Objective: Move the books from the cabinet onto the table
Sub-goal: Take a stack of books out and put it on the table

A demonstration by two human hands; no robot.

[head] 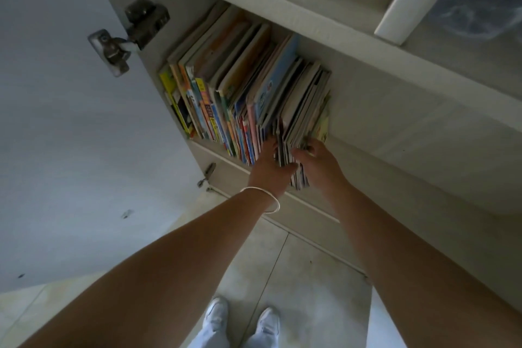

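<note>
Books (243, 87) stand upright, packed on the low cabinet shelf (395, 127). Left hand (268, 168) and right hand (317, 162) clamp a thin-spined bundle (298, 121) at the row's right end, fingers curled around it. Judged heavy, slippery covers; support underneath

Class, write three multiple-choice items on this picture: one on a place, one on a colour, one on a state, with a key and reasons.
1. Where are the books?
A. on a table
B. on a cabinet shelf
C. on the floor

2. What colour is the bangle on the left wrist?
A. white
B. red
C. black

3. What are the hands doing?
A. hanging idle
B. closing the door
C. gripping a bundle of books

Key: 1 B, the books stand upright inside the open cabinet. 2 A, a thin white ring circles the wrist. 3 C, the left hand and right hand flank the right-most bundle, fingers round it.
</note>
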